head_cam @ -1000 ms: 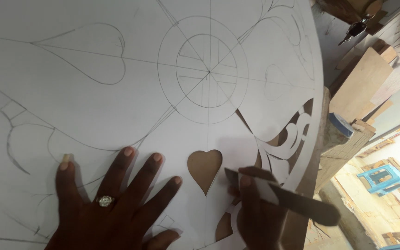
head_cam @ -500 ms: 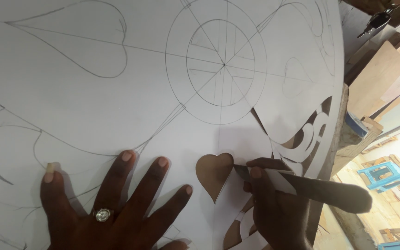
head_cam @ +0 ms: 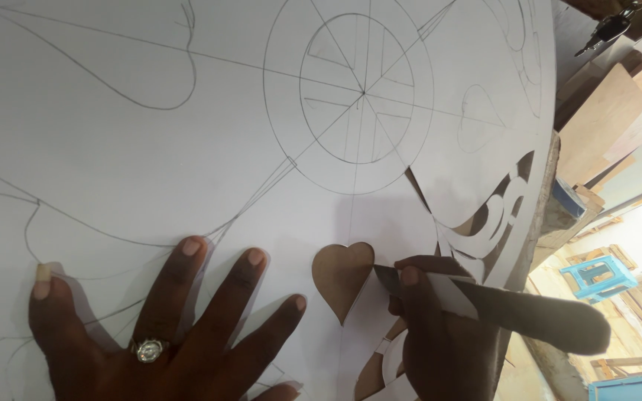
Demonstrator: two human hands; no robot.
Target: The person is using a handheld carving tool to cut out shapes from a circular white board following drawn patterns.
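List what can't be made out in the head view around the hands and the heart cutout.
- Knife blade tip: hidden by the right hand fingers.
- Left hand wrist: cut off by the bottom edge.
- Cutouts below the heart cutout: covered by the right hand.
- Knife handle end: blurred.

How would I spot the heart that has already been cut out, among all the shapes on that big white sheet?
Start from the large white sheet with the pencilled wheel of circles in its upper middle. Go straight down to the lower edge, between the spread left hand and the right hand holding a knife. The heart there shows brown through; the others are only pencil outlines.
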